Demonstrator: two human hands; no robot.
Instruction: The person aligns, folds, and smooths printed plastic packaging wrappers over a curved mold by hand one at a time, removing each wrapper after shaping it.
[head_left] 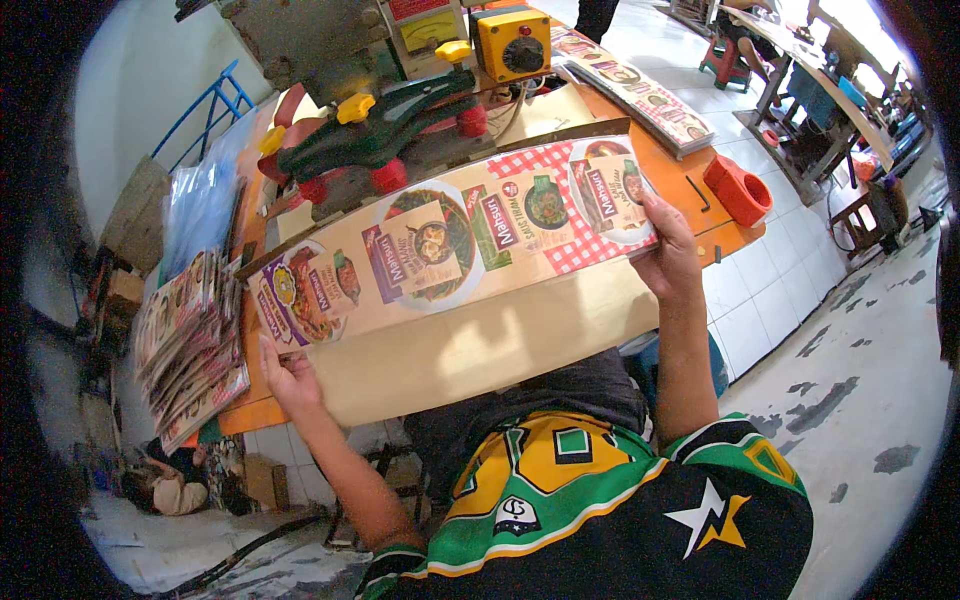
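A long printed sheet (400,298) with food pictures and a red checked pattern stretches across in front of me. My left hand (290,382) pinches its near left corner, thumb upward. At the far right end, my right hand (665,245) is closed round the edge, fingers partly hidden beneath. Below the printed strip, a plain tan panel (490,345) extends toward my lap; I cannot tell whether it is part of the sheet. Just beyond the sheet stands a machine with a dark green arm (345,140), yellow knobs and red rollers.
Stacked plastic-wrapped printed packs (190,340) lie at the left edge of the orange table (262,408). On the right are a red tape dispenser-like object (738,190), a black hex key (698,194) and a printed stack (650,105). A yellow control box (512,45) stands behind.
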